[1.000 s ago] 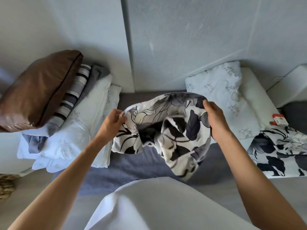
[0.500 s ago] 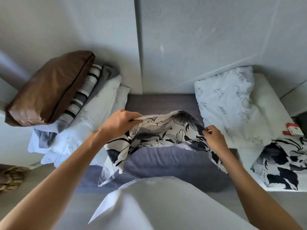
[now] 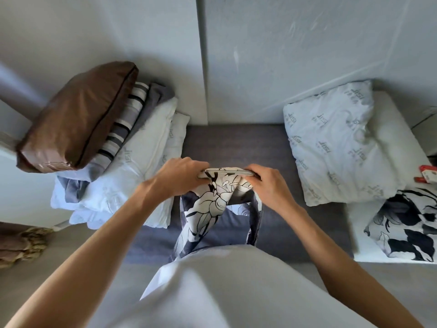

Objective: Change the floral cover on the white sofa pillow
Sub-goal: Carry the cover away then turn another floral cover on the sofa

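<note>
A person standing at the grey sofa (image 3: pixel 236 140) has drawn both hands together since a moment ago, folding the floral cover (image 3: pixel 212 209) at its top edge; it hung open between them before. The left hand (image 3: pixel 176 177) and right hand (image 3: pixel 267 183) pinch that edge with closed fingers, cloth dangling below them. The bare white pillow (image 3: pixel 335 143) lies well apart, right, suggesting the cover is off.

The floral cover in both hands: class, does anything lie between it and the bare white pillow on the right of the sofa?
Nothing visible does. The floral cover hangs from the left hand and right hand over bare grey sofa seat, which runs unbroken to the white pillow.
</note>
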